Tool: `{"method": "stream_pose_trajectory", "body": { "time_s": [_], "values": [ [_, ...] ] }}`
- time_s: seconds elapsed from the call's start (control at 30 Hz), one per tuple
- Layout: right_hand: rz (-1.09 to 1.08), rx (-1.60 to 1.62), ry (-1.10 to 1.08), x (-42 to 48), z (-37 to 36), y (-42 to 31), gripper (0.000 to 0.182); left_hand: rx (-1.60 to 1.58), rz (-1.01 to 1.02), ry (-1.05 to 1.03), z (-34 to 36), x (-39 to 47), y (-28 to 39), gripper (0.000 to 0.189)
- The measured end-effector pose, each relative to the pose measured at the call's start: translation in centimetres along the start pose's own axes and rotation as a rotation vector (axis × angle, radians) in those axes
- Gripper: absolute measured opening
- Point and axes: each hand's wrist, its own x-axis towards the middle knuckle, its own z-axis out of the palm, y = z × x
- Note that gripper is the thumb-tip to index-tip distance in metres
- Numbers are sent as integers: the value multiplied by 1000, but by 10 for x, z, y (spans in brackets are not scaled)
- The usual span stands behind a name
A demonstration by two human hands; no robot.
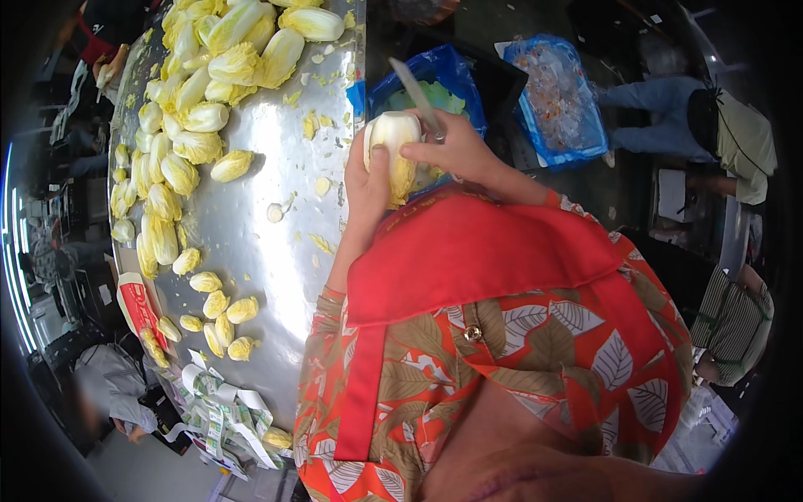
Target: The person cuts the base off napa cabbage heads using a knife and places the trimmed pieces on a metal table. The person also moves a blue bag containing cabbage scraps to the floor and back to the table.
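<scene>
Between my hands is a napa cabbage [394, 147], its white base up and its yellow leafy end down. My left hand [367, 179] wraps its left side, thumb across the front. My right hand [453, 145] touches its right side with the thumb and also holds a knife [415, 91], the blade pointing up and away. Just beyond and below the hands, a blue plastic bag [461, 69] holds pale green leaves. Many napa cabbages [235, 63] are heaped at the far left of the metal table [270, 270], with small ones nearer.
Cut stem ends [275, 213] and leaf scraps lie on the table. A roll of printed labels [216, 408] and a red and white carton [141, 304] are at its near left. A blue-lined crate [558, 100] stands at right. Other people are around, including one person [665, 119] at far right.
</scene>
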Motion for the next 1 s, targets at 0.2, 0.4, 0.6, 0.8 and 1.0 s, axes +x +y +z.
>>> {"method": "stream_pose_trajectory", "body": {
  "time_s": [0.2, 0.4, 0.6, 0.8, 1.0],
  "values": [
    [296, 91, -37, -6, -13, -9, 41, -174, -176, 8, -4, -1, -4, 45],
    [134, 43, 65, -7, -9, 3, 39, -408, -340, 33, 2, -4, 5, 53],
    [248, 124, 205, -13, -12, 1, 32, -68, -78, 44, 8, 7, -14, 38],
    [133, -91, 305, -9, -21, 13, 32, 277, 93, -91, 22, 21, -15, 53],
    [8, -283, 331, -4, -27, 18, 34, 454, 138, -135, 29, 25, -2, 78]
  ]
}}
